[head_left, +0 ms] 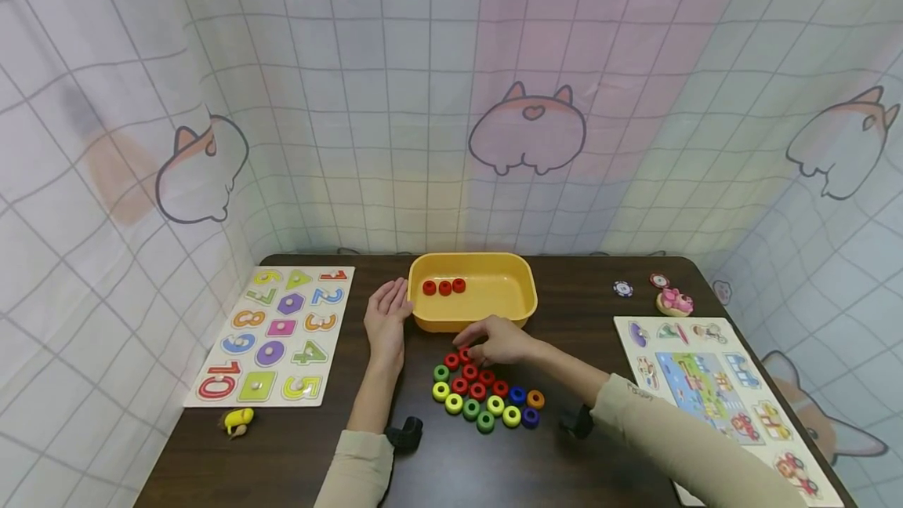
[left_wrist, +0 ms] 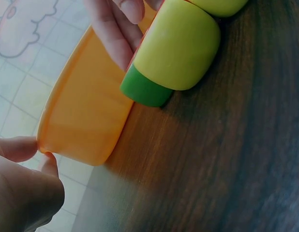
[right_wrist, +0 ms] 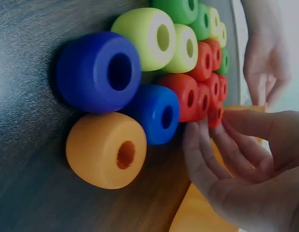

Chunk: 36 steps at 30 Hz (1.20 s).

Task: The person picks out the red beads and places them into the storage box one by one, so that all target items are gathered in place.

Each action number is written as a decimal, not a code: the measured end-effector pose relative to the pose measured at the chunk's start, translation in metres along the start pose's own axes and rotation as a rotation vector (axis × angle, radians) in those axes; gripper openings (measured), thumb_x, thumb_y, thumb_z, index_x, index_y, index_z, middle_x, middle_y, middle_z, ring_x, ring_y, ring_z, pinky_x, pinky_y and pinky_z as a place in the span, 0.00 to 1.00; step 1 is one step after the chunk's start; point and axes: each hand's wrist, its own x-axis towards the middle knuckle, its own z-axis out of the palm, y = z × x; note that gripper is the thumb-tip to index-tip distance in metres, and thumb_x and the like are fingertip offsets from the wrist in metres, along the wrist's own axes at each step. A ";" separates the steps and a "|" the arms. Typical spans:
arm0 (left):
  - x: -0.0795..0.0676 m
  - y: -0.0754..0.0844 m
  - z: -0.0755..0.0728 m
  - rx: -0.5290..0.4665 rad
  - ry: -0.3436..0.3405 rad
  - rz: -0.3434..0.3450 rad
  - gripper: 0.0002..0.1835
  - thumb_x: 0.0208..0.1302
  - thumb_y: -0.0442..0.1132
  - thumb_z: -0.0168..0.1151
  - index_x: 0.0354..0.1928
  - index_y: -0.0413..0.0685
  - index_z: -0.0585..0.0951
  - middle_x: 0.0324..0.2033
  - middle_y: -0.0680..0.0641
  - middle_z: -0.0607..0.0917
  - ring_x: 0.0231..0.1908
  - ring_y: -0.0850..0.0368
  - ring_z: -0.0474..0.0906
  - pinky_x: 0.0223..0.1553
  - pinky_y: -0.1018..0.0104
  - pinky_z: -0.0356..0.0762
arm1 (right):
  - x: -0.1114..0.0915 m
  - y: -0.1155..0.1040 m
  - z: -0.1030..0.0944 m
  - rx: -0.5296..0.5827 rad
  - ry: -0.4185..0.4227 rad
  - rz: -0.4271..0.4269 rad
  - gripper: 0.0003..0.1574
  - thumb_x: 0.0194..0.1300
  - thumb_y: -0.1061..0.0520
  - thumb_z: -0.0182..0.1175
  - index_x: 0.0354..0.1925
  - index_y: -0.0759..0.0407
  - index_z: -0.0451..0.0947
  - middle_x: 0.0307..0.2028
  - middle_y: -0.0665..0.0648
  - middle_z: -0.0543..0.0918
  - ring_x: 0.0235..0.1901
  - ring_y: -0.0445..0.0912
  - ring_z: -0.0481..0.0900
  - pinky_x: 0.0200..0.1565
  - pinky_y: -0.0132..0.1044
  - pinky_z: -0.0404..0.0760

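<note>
My right hand (head_left: 501,342) reaches over the front of a yellow tray (head_left: 531,296) and pinches a red bead (right_wrist: 216,114) between thumb and fingertips, at the far edge of a cluster of chunky holed beads. Red beads (head_left: 477,391) fill the cluster's middle, with yellow, green, blue and orange ones around them, including an orange bead (head_left: 535,400) at the right. Inside the tray, three red beads (head_left: 444,288) form a row. The left hand (head_left: 386,324) lies beside the tray's left side, fingers mostly straight, its thumb and a fingertip touching the rim.
A number puzzle board (head_left: 264,335) lies at the left, with a small yellow toy (head_left: 238,420) in front of it. On the right are a picture puzzle board (head_left: 638,335), two poker chips (head_left: 623,288) and a pink-topped toy (head_left: 675,302). A patterned curtain (head_left: 423,100) surrounds the table.
</note>
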 end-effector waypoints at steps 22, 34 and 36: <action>0.004 0.002 0.000 -0.029 0.003 -0.011 0.30 0.60 0.16 0.55 0.64 0.37 0.65 0.64 0.36 0.73 0.63 0.50 0.73 0.61 0.61 0.73 | 0.007 -0.053 -0.061 0.188 -0.057 -0.013 0.17 0.66 0.67 0.59 0.53 0.66 0.80 0.44 0.63 0.87 0.39 0.63 0.86 0.45 0.58 0.83; 0.000 0.002 -0.001 -0.023 0.004 -0.017 0.28 0.62 0.17 0.54 0.63 0.39 0.66 0.62 0.39 0.75 0.62 0.51 0.73 0.62 0.61 0.72 | 0.068 -0.039 -0.102 0.206 0.074 0.151 0.20 0.69 0.67 0.55 0.58 0.67 0.76 0.53 0.66 0.82 0.46 0.67 0.82 0.49 0.57 0.82; -0.001 0.002 -0.001 -0.025 0.005 -0.019 0.29 0.62 0.16 0.54 0.64 0.39 0.66 0.63 0.38 0.74 0.63 0.51 0.73 0.61 0.62 0.73 | 0.076 -0.030 -0.103 0.204 0.103 0.187 0.21 0.68 0.67 0.56 0.59 0.68 0.76 0.53 0.66 0.81 0.47 0.67 0.82 0.51 0.59 0.80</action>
